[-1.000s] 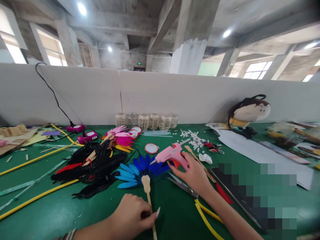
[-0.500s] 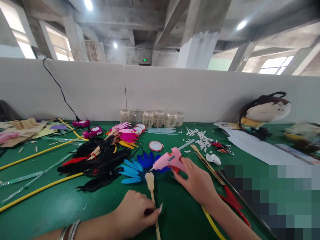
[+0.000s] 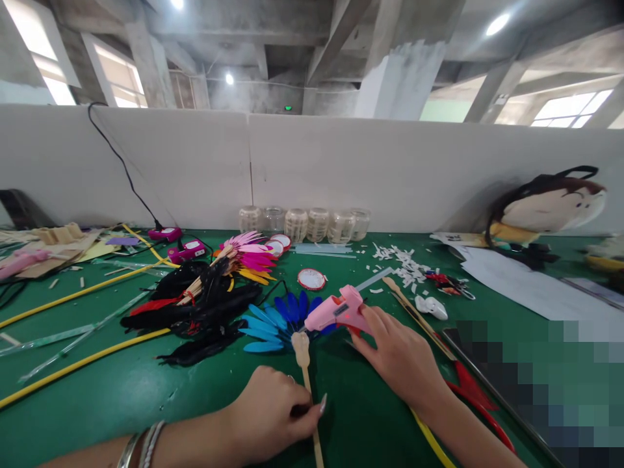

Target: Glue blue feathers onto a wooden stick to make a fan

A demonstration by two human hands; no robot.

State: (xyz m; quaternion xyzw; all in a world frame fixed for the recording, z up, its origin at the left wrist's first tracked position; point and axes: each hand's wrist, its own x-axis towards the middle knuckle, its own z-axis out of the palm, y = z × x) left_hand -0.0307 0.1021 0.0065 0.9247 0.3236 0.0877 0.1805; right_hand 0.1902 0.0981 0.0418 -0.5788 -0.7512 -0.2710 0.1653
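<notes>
The left hand (image 3: 270,413) pinches a thin wooden stick (image 3: 307,390) at 6 o'clock, its fingers shut tight. The stick looks light and stiff, so it is easy to hold low down. Soft blue feathers (image 3: 273,329) fan out by its round top. The right hand (image 3: 400,359) wraps its fingers around a pink glue gun (image 3: 336,311) just above. Black feathers (image 3: 205,312) lie in a heap at 10 o'clock.

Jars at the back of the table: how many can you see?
6. They stand in one row against the white partition, behind the pink feathers, from the leftmost jar to the rightmost jar. Others could be hidden behind them.
</notes>
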